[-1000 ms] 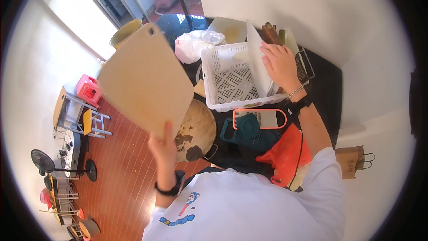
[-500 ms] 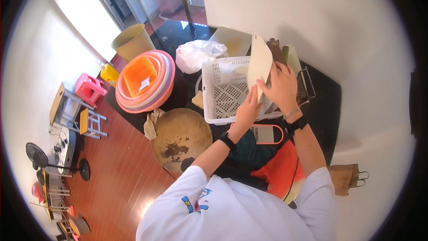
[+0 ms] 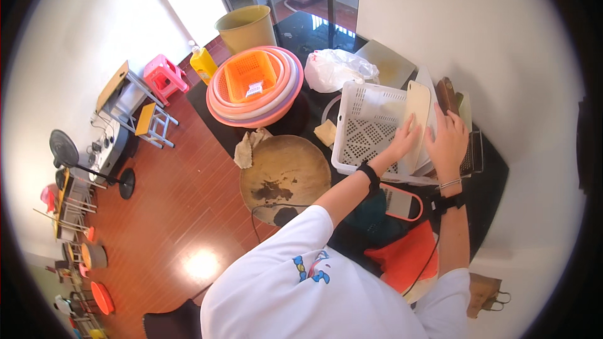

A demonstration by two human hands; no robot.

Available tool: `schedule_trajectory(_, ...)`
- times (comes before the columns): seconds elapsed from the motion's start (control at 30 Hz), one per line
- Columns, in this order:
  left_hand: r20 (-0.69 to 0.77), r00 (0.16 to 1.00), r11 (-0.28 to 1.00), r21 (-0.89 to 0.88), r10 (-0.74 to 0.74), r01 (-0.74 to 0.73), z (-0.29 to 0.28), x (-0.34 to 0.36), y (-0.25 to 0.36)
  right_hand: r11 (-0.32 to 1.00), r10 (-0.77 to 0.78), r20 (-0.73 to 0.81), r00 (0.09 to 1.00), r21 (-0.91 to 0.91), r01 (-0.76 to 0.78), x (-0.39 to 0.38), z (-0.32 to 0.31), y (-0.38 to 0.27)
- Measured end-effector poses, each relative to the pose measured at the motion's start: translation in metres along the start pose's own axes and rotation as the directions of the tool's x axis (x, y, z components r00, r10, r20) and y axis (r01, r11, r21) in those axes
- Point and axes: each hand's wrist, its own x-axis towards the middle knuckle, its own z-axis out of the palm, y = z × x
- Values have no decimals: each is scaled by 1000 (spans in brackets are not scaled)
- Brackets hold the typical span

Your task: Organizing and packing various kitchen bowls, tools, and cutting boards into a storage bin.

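Observation:
A thin cream cutting board [image 3: 418, 102] stands nearly upright at the right end of a white perforated plastic basket [image 3: 370, 130]. My left hand [image 3: 406, 139] reaches over the basket, its fingers pressed against the board's left face; its thumb is partly hidden. On the board's right side is my right hand [image 3: 447, 145], fingers stretched out and apart, with the thumb close to the board's edge. Just beyond the right fingertips stands a dark brown wooden thing [image 3: 446, 95], beside a pale green item. Another white board edge shows behind the cream board.
Stacked pink basins [image 3: 286, 103] with an orange basket [image 3: 251, 75] stand left, near a tan bin [image 3: 246, 28]. A white plastic bag [image 3: 339, 69] lies behind the basket. A round wooden board [image 3: 286, 169], an orange-rimmed grater [image 3: 402, 204] and a red cloth [image 3: 402, 257] lie nearer me.
The cutting board has come down into the basket's right end and stands straighter. My right hand's fingers have spread beside it. The view has swung, shifting the scene rightward.

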Motion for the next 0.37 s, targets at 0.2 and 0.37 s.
schedule_trajectory(0.2,1,967,965,66,-253,252,19,9,11,999,49,-101,994,-5,-50,-4,9,7)
schedule_trajectory(0.37,71,943,944,35,326,-329,34,1,-31,997,62,-92,994,40,-59,-1,7,3)
